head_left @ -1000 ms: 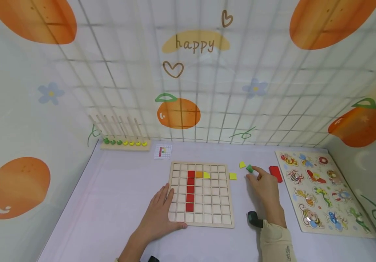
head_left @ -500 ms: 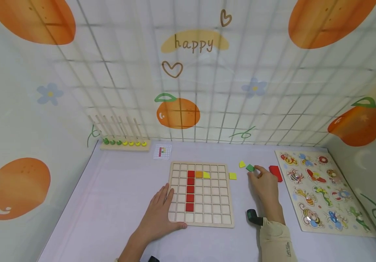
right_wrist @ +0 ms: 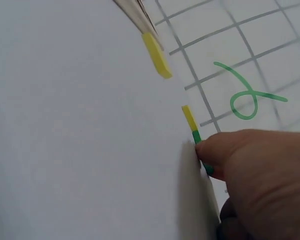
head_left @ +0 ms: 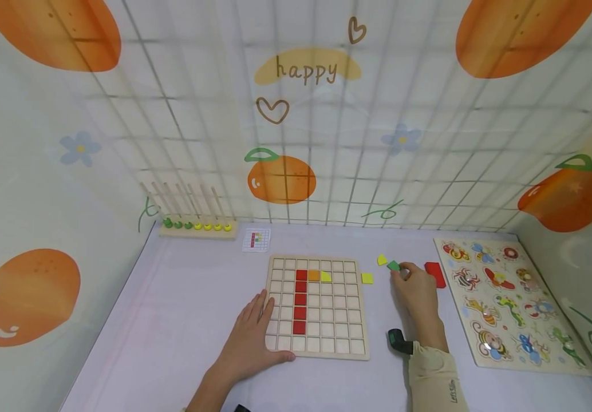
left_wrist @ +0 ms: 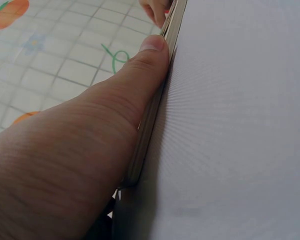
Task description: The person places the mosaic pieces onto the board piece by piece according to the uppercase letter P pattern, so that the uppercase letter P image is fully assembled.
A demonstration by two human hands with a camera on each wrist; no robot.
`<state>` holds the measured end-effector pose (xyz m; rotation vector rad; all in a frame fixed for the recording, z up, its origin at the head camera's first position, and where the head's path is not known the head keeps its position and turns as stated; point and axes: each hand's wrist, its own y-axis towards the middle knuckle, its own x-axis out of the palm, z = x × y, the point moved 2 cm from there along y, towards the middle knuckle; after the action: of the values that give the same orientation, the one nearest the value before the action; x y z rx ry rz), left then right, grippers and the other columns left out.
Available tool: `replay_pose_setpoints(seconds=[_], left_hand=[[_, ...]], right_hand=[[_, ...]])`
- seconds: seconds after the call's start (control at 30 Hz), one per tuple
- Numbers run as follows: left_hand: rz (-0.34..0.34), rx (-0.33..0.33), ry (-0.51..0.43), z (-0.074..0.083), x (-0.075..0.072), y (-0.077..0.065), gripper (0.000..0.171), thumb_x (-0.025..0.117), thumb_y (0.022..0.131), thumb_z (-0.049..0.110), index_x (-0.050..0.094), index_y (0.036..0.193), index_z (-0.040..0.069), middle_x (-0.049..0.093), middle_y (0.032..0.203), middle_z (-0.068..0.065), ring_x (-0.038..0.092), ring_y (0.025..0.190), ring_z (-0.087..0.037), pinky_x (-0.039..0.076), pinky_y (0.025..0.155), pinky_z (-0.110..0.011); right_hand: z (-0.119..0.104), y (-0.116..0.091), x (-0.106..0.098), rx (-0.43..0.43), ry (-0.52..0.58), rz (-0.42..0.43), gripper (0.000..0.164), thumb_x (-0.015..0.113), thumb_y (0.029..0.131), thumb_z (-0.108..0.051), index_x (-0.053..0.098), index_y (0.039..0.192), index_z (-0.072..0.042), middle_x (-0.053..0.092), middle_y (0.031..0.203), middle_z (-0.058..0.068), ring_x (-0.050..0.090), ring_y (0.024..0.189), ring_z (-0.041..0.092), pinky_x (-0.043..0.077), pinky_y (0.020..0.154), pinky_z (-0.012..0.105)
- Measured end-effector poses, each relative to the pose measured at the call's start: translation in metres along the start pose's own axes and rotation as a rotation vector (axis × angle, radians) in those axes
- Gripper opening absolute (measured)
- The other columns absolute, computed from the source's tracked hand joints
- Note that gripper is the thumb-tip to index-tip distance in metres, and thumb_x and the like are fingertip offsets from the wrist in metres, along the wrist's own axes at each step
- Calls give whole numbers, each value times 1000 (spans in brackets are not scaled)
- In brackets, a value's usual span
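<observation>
A square wooden grid board point(head_left: 339, 315) lies in the middle of the table. Its inset cells hold a column of several red tiles point(head_left: 300, 299), an orange tile point(head_left: 314, 276) and a yellow rounded tile point(head_left: 325, 277). My left hand point(head_left: 255, 337) is spread at the board's lower left corner, thumb along the front edge; the left wrist view has the thumb point(left_wrist: 145, 65) against that edge. To the right, my right hand point(head_left: 417, 289) pinches a small green tile point(head_left: 393, 265) between thumb and finger, low at the table; fingers partly cover it in the right wrist view.
Yellow tiles, one square point(head_left: 367, 278) and one rounded point(head_left: 382, 260), lie between board and right hand. Red pieces point(head_left: 435, 274) sit beside a wooden insect puzzle point(head_left: 512, 309) at right. A pattern card point(head_left: 256, 240) and a bead rack point(head_left: 198, 230) stand at the back.
The green tile has turned a little at the right fingertips, from tilted to lying flatter. The left hand and the board have stayed in place.
</observation>
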<state>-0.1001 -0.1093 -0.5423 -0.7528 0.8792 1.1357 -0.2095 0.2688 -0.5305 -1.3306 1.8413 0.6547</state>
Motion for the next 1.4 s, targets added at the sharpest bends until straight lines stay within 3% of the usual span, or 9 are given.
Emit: replay_pose_setpoints(seconds=[0.5, 0.83, 0.93, 1.1, 1.4], left_hand=[[-2, 0, 7, 1, -1, -1, 130, 75, 67, 80, 24, 163, 10, 10, 174, -9, 13, 160, -31, 20, 128, -53], [11, 8, 18, 0, 0, -1, 130, 73, 67, 82, 24, 163, 10, 11, 173, -9, 14, 160, -31, 22, 127, -53], [8, 6, 10, 1, -1, -2, 130, 74, 67, 81, 24, 163, 9, 10, 174, -9, 13, 160, -31, 21, 127, -53], [4, 5, -1, 1, -1, -2, 130, 75, 67, 81, 24, 163, 9, 10, 174, -9, 13, 160, -31, 21, 127, -53], [12, 8, 17, 0, 0, -1, 130, 74, 67, 81, 24, 163, 10, 11, 174, -8, 14, 160, -30, 22, 127, -53]], right_hand=[[2, -2, 1, -55, -23, 31, 36, 61, 93, -21, 69, 119, 3, 71, 78, 17, 57, 66, 24, 39, 52, 27], [-1, -5, 1, -36, -9, 7, 39, 63, 93, -23, 68, 123, 2, 73, 78, 16, 60, 66, 23, 44, 55, 25], [-3, -7, -1, -40, -2, 3, 39, 63, 93, -23, 68, 123, 1, 70, 72, 13, 58, 64, 22, 43, 54, 25], [-9, -12, -7, -54, 3, -2, 38, 64, 92, -23, 68, 124, -1, 53, 58, 6, 47, 53, 20, 35, 46, 26], [-23, -18, -13, -192, -24, -21, 36, 68, 90, -23, 70, 120, -2, 50, 62, 5, 44, 57, 18, 31, 49, 27]])
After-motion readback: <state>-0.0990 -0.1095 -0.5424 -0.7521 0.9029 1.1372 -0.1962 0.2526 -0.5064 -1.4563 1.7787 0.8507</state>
